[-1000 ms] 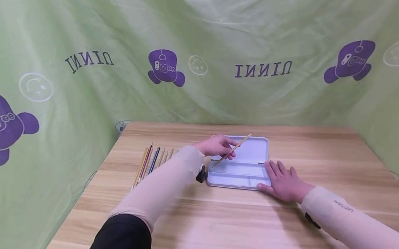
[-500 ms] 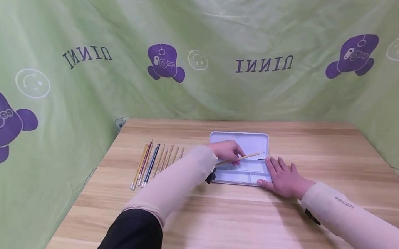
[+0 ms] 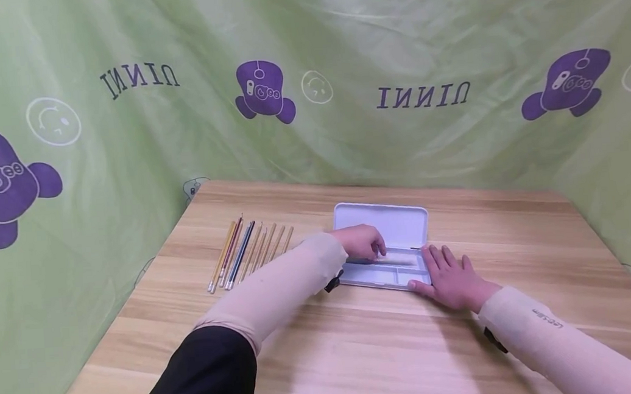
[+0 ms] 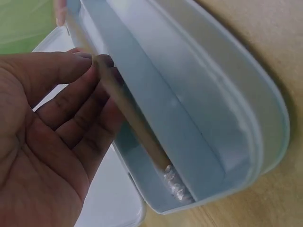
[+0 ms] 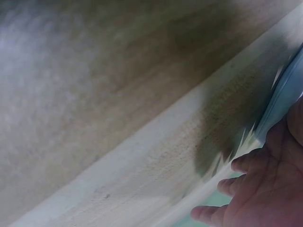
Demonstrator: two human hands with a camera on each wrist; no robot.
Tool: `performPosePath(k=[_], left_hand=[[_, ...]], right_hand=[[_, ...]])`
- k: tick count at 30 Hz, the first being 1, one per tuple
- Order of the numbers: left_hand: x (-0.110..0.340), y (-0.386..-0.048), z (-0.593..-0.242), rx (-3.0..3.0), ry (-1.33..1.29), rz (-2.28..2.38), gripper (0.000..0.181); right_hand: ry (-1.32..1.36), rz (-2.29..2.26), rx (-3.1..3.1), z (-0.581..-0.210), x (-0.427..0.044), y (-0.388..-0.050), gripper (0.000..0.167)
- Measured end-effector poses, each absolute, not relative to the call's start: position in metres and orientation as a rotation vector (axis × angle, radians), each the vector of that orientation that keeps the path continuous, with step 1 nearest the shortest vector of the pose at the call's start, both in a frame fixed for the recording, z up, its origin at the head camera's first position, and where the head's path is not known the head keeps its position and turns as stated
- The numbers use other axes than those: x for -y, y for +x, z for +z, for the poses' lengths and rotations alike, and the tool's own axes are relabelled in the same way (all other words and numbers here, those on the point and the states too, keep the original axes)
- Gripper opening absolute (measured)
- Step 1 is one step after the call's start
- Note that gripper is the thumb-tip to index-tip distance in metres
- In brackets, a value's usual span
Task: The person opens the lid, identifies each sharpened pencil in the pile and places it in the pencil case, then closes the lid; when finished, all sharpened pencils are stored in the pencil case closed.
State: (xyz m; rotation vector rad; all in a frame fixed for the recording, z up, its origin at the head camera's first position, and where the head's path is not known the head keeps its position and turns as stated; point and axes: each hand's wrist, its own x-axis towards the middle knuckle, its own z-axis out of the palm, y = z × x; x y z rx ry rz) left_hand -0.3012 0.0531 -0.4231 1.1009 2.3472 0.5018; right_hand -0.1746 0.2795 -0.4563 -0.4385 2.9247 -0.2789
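An open pale blue-white pencil case (image 3: 381,223) lies on the table, its lid laid back and its base split into compartments. With thumb and fingers my left hand (image 3: 361,241) pinches a wooden pencil (image 4: 130,111) low in the long back compartment. The pencil's silvery end reaches down near one end of that compartment in the left wrist view. In the head view the hand hides part of the pencil, and the rest is blurred. My right hand (image 3: 453,278), fingers extended and spread, rests against the right end of the case.
Left of the case, several pencils (image 3: 250,253) lie side by side in a row, some yellow, red, dark blue or plain wood. A green printed curtain (image 3: 345,146) hangs behind the wooden table (image 3: 359,352).
My left hand turns the pencil from a slant across the case to lie along it, and lowers it into the back compartment. The right hand stays at the case's right end.
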Motion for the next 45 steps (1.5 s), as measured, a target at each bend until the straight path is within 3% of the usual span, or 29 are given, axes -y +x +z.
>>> performPosePath(k=[10,23,33,45], left_hand=[[-0.016,-0.298,-0.415,-2.405,1.065,0.852,0.024],[0.114,-0.304,-0.384,-2.382,0.59,1.448,0.043],[0.196,-0.315,-0.395,-2.513,0.285,1.627,0.044],[0.239,-0.299,-0.415,-2.547,0.087,1.569,0.049]], right_hand=[[-0.416,-0.316,-2.886,-0.458,-0.282,-0.179,0.107],[-0.437,-0.332,-2.902,-0.463,-0.288,-0.18,0.106],[-0.433,-0.341,-2.889,-0.455,-0.283,-0.178,0.104],[-0.44,-0.335,-2.909,-0.465,-0.286,-0.18,0.106]])
